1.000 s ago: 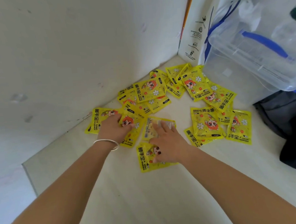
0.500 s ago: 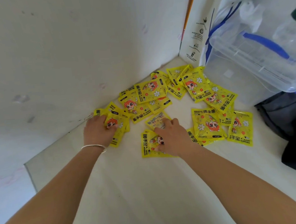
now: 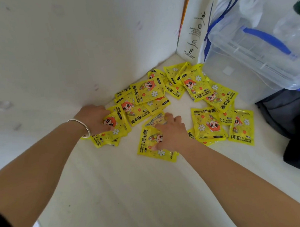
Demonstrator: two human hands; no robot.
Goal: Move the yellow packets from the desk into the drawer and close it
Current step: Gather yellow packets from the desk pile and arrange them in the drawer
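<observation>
Glossy, flat, square yellow packets [image 3: 209,126] lie scattered and overlapping on the matte white desk [image 3: 135,197], toward its far corner by the wall. The left hand [image 3: 95,120], wearing a silver bangle [image 3: 85,127], grips a small stack at the left. The right hand [image 3: 171,135], apart from it, pinches a packet in the middle. A clear plastic box [image 3: 250,58] and a dark bag [image 3: 292,118] crowd the right side.
</observation>
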